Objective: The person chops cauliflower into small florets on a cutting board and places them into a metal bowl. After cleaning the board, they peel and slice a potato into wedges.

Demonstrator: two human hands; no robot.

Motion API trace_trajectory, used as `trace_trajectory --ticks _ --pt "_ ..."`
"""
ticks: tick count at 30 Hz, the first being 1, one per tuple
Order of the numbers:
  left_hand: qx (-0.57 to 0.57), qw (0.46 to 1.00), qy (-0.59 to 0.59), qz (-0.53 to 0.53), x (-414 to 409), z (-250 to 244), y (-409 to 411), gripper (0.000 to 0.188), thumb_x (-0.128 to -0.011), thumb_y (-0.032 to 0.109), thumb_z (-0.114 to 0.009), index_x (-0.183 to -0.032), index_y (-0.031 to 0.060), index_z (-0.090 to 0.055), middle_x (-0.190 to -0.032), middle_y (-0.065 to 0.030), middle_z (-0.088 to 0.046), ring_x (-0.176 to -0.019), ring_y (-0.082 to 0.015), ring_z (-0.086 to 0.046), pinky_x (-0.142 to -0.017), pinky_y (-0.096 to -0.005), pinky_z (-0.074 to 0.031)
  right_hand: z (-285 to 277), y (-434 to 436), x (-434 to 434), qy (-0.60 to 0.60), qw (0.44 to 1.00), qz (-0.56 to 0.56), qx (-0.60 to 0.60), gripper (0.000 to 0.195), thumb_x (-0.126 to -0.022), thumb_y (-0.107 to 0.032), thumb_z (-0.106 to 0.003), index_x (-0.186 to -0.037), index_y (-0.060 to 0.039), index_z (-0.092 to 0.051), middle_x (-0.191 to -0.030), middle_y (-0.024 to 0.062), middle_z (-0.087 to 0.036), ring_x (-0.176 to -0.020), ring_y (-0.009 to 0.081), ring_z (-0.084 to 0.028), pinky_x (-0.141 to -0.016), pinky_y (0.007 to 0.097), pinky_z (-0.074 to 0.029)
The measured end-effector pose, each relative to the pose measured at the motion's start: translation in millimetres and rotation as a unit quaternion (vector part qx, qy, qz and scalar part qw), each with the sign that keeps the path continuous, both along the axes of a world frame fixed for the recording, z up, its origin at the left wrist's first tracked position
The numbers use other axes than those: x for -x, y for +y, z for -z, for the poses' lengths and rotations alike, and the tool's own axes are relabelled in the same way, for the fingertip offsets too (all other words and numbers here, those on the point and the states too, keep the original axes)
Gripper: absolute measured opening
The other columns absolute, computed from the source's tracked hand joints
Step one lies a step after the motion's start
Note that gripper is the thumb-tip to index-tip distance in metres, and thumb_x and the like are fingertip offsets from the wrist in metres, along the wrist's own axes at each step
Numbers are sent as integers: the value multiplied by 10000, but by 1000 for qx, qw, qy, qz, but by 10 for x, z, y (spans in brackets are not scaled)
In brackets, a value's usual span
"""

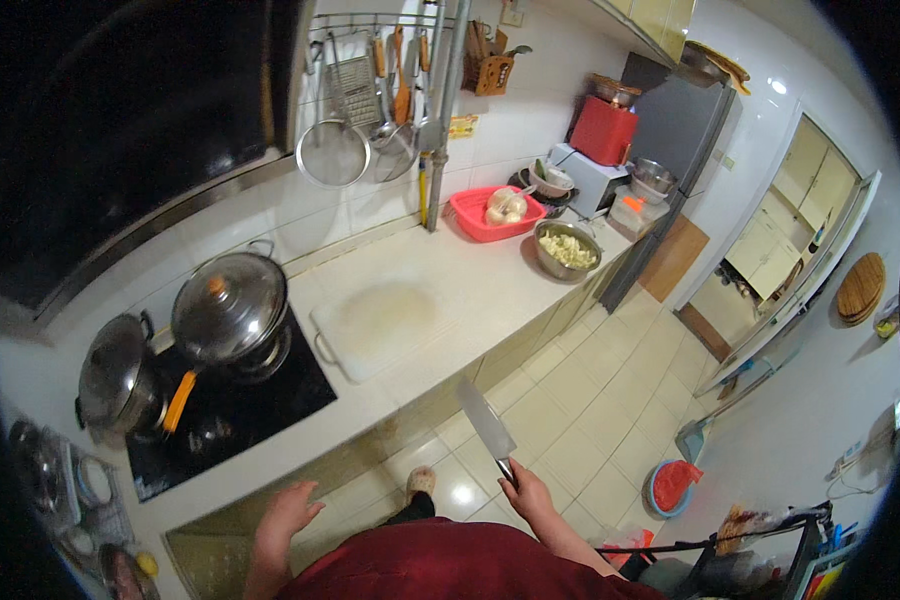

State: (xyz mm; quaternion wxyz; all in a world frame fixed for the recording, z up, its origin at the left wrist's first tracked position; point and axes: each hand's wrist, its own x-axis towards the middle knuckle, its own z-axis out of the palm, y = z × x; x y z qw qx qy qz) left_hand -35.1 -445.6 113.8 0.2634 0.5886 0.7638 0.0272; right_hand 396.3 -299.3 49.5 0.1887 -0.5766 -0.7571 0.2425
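Observation:
My right hand grips the dark handle of a kitchen cleaver, whose broad metal blade points up and away from me over the tiled floor, beside the counter's front edge. Nothing is in my left hand, which hangs with its fingers apart before the lower cabinets. A white cutting board lies on the counter, its surface wet-looking and stained. Farther along the counter stand a metal bowl of cut pale vegetables and a pink plastic basket holding a bag of round pale items.
Left of the board, a lidded pan and a wok stand on the black cooktop. Strainers and utensils hang on the wall. A microwave bears a red box. A blue bin with a red bag is on the floor at right.

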Motion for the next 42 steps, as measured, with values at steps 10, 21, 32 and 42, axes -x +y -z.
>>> trace_trajectory --ticks 10,21,32,42 --pt "-93 990 2 104 20 -153 2451 426 -829 259 -652 -1188 45 -571 -1094 -172 -625 -1016 -333 -589 -880 -419 -469 -357 2374 97 24 996 85 18 389 -807 -251 -644 -1121 -35 -565 -944 181 -659 -862 352 -643 -748 409 -514" --pt "-87 995 28 44 -546 -153 3939 445 -808 230 -671 -1202 57 -559 -1167 -164 -596 -1055 -317 -576 -900 -411 -457 341 4346 -16 -17 999 -31 25 412 -817 -276 -636 -1179 -93 -568 -1051 140 -582 -978 327 -581 -824 389 -493" --pt "-18 990 34 -135 -1685 -396 5046 404 -797 205 -677 -1165 62 -587 -1136 -168 -612 -1047 -335 -577 -905 -408 -460 -777 6794 -650 88 992 -94 15 278 -859 -218 -539 -1046 -36 -635 -923 214 -625 -856 375 -588 -828 435 -475" --pt "9 992 58 -110 -2308 -457 5823 377 -780 201 -683 -1128 75 -609 -1040 -170 -630 -965 -353 -600 -840 -425 -482 1057 9467 -2891 16 1000 23 -4 383 -865 -278 -613 -1200 -96 -570 -985 156 -633 -966 336 -604 -854 385 -478"
